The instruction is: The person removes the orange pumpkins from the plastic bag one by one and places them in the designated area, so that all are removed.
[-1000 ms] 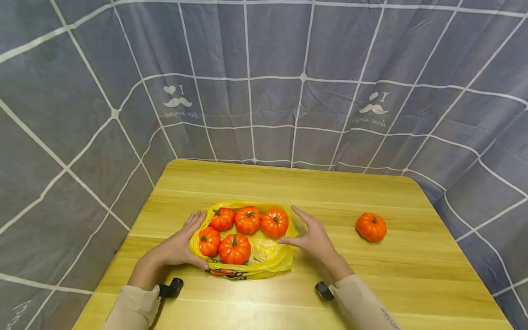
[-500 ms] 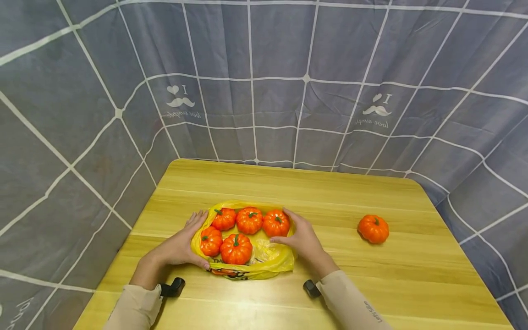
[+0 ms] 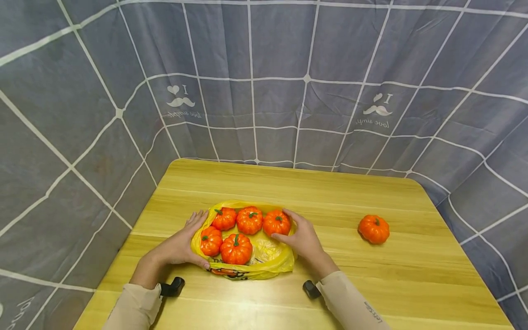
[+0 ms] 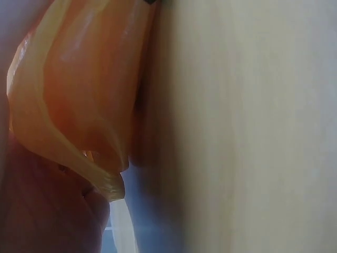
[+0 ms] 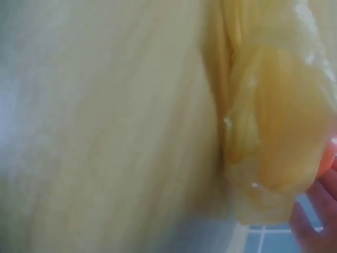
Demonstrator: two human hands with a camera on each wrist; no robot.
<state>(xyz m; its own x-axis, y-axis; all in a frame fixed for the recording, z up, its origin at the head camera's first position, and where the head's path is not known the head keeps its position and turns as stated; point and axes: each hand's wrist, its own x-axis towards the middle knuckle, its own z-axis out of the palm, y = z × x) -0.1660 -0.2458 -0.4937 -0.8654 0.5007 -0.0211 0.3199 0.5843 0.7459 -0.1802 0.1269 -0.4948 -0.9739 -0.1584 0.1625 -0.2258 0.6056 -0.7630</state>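
A yellow plastic bag lies on the wooden table with its mouth spread wide. Inside it sit several small orange pumpkins with green stems, among them a front pumpkin. My left hand holds the bag's left end, thumb at the front rim and fingers along the outside. In the left wrist view the thin bag hangs against that hand. My right hand grips the rightmost pumpkin in the bag, thumb at its front and fingertips behind. The right wrist view shows an orange edge of pumpkin against the fingers.
One more orange pumpkin rests by itself on the right side of the table. A grey curtain with white grid lines stands around the back and sides. Each wrist carries a black camera mount.
My right hand has moved left, from beside the bag's right rim to the rightmost pumpkin, and its thumb has closed onto it. The left hand and the pumpkins stay put.
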